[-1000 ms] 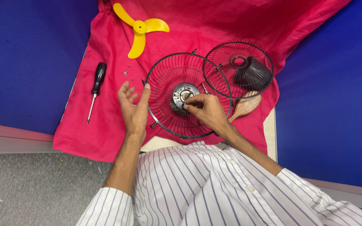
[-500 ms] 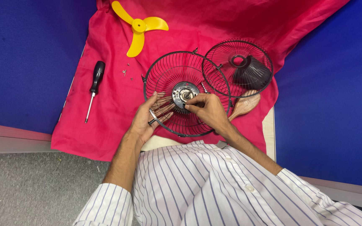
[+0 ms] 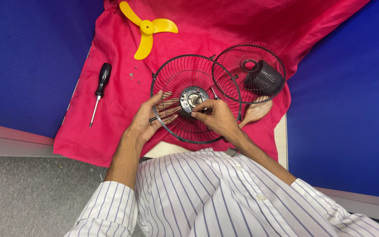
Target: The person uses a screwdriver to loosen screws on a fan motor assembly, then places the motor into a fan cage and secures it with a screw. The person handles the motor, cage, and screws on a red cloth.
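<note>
Head view: black wire fan guard [image 3: 185, 127] with the motor hub [image 3: 194, 97] at its centre lies on the red cloth [image 3: 110, 131]. Left hand [image 3: 148, 120] grasps the guard's lower left rim, fingers threaded among the wires. Right hand [image 3: 216, 118] pinches at the hub, fingertips closed on a small part too tiny to tell. Second guard [image 3: 248, 72] overlaps at right; yellow blade [image 3: 148, 28], screwdriver [image 3: 99, 90], loose screws [image 3: 133, 75] lie apart.

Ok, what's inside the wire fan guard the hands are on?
Inside the fan guard, a round metal motor hub, with the right hand fingertips on it. What's beneath the hub is covered.
</note>
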